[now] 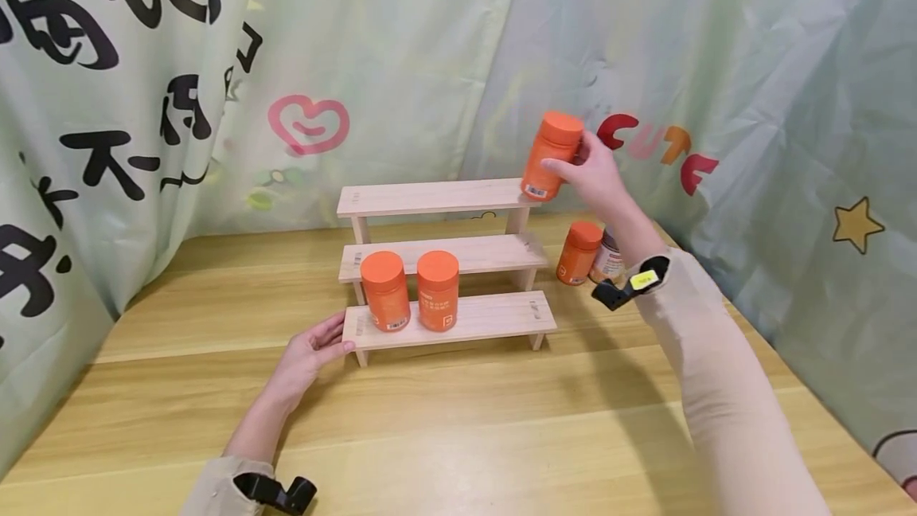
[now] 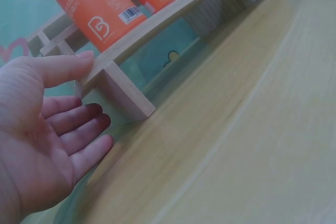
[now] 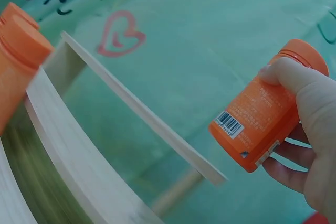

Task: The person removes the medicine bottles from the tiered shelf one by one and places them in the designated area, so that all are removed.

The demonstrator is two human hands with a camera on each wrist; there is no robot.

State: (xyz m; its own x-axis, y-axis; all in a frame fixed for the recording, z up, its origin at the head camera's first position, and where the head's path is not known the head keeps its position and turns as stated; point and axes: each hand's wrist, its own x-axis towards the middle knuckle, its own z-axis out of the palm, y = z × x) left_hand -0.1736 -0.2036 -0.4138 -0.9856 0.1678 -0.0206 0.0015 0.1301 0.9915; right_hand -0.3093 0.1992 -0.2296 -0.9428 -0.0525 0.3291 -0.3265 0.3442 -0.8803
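Observation:
My right hand grips an orange bottle by its side, tilted, at the right end of the top step of a three-step wooden shelf. In the right wrist view this bottle shows a barcode near its base, with the thumb along its upper side. Two more orange bottles, a left one and a right one, stand upright on the bottom step. My left hand holds the left end of that step, its thumb at the front edge and the other fingers lower and behind.
Right of the shelf, another orange bottle stands on the wooden table beside a dark-capped bottle, which the right wrist partly covers. A printed curtain hangs close behind the shelf and along both sides.

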